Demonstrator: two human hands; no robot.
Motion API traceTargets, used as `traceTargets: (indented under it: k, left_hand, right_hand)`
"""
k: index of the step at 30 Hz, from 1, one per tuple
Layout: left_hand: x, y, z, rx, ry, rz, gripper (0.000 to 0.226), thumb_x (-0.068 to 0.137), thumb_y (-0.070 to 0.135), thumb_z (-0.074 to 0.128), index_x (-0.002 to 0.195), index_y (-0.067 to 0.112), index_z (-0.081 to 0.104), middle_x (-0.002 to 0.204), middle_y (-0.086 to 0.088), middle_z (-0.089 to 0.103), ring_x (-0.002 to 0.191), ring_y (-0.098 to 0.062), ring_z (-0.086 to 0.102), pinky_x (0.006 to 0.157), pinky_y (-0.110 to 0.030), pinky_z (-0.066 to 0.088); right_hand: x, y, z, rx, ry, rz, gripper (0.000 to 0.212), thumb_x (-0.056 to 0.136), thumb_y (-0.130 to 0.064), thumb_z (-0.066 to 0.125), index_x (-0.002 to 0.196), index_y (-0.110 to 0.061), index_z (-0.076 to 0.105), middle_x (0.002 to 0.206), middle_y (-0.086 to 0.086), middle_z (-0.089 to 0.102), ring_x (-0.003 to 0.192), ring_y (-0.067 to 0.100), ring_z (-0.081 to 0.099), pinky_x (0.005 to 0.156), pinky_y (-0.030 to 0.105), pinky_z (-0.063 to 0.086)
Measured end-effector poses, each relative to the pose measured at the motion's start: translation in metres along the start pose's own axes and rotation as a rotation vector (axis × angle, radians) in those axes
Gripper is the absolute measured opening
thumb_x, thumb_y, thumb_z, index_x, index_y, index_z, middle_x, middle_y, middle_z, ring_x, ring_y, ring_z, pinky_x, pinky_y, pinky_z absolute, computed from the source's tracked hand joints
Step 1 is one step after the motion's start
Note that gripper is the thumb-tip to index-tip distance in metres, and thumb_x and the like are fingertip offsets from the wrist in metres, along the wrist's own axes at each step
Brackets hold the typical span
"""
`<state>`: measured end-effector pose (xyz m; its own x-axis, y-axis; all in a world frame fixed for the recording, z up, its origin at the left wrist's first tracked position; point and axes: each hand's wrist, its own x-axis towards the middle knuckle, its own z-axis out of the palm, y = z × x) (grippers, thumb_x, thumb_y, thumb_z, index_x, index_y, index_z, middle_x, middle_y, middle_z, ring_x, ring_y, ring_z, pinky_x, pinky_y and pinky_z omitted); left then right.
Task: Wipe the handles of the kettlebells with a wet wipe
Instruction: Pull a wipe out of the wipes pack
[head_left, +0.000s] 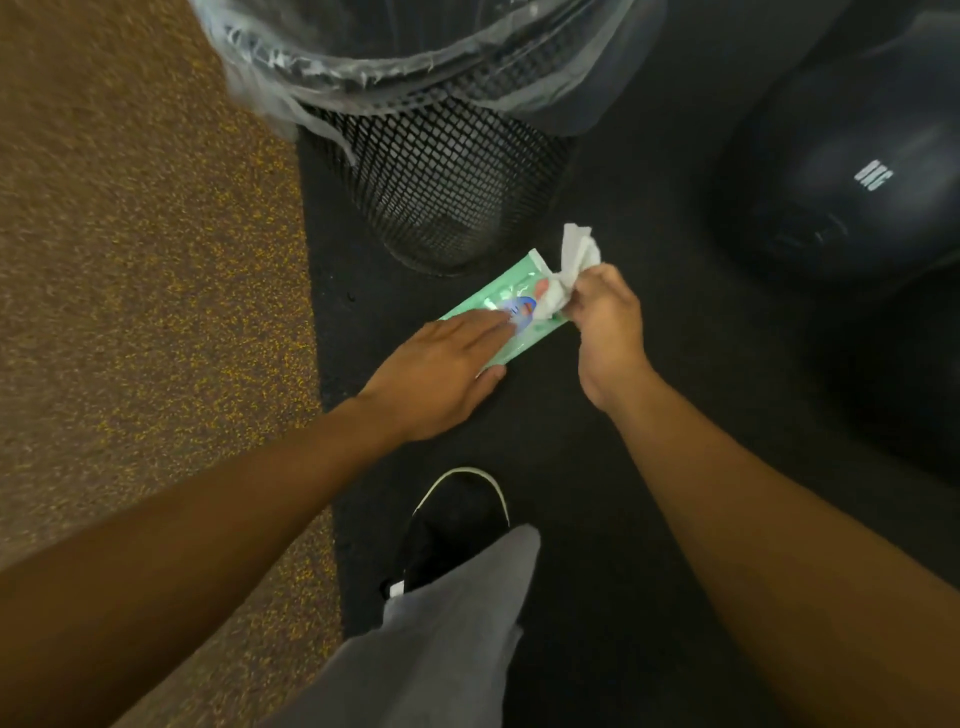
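L hand (441, 364) lies flat w/ straight fingers, pressing the green pack (498, 306) to the black floor mat (597, 415). R hand (605, 312) pinches a white wipe (576, 254), part out of the pack's slot. A kettlebell (852, 171) sits well apart at right, handle not clearly seen. Bin (441, 171) just behind the pack. Risks, prob.: wipe tears, or drags a 2nd one out, if pulled fast; pack lifts if L hand eases off.

Mint-green wipe pack (496, 306), white wipe (574, 260), black mesh bin (441, 187), yellow-speckled brown floor (130, 234)
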<state>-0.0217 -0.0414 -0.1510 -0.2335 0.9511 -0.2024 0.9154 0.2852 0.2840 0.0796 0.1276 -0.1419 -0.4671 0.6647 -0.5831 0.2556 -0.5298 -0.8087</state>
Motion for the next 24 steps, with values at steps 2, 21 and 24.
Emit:
traceTargets:
  k: [2,21,24]
  left_hand:
    - [0.008,0.003,-0.005,0.053,-0.103,-0.044,0.07,0.102,0.055,0.019,0.162,0.02,0.028,0.169,-0.003,0.025,0.151,-0.026,0.032,0.117,-0.047,0.036]
    - [0.053,0.056,-0.027,-0.352,0.254,-0.36,0.028,0.101,0.031,0.054,0.127,0.025,0.064,0.132,-0.002,0.056,0.119,-0.024,0.054,0.098,-0.041,0.044]
    - [0.074,0.078,-0.054,-0.801,0.275,-0.461,0.016,0.102,0.032,0.057,0.115,0.028,0.066,0.118,0.008,0.065,0.106,-0.008,0.065,0.094,-0.032,0.052]
  right_hand:
    - [-0.003,-0.007,-0.003,0.118,-0.015,0.03,0.027,0.103,-0.011,0.044,0.111,-0.013,0.07,0.093,0.008,0.077,0.096,0.02,0.074,0.105,0.04,0.056]
    - [-0.021,-0.033,-0.036,0.244,-0.04,0.025,0.014,0.109,-0.02,0.053,0.11,-0.027,0.064,0.114,0.005,0.078,0.103,0.023,0.077,0.097,0.046,0.061]
    - [-0.024,-0.037,-0.047,0.267,-0.026,-0.015,0.013,0.109,-0.021,0.052,0.116,-0.022,0.063,0.115,0.007,0.078,0.106,0.026,0.077,0.095,0.044,0.062]
